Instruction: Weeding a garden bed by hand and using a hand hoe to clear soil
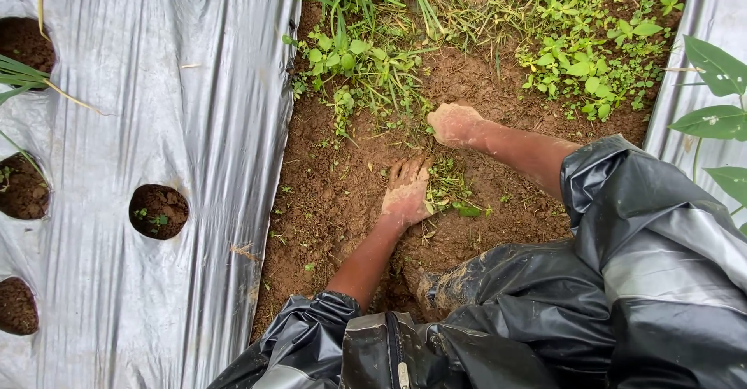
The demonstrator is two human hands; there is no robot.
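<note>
My left hand [406, 190], caked in brown mud, lies flat with fingers spread on the bare soil furrow [334, 194], beside a small tuft of pulled weeds [450, 190]. My right hand [454, 124], also muddy, is curled closed at the edge of a weed patch [373, 70]; whether stems are in its grip I cannot tell. Both arms come out of black shiny rain sleeves [646, 226]. My muddy knee [467, 280] rests on the soil below the hands.
Silver plastic mulch [194, 124] with round planting holes [158, 211] covers the bed on the left. A second mulch strip [700, 15] and broad green leaves [716, 85] are at the right. Dense weeds [591, 54] fill the far furrow.
</note>
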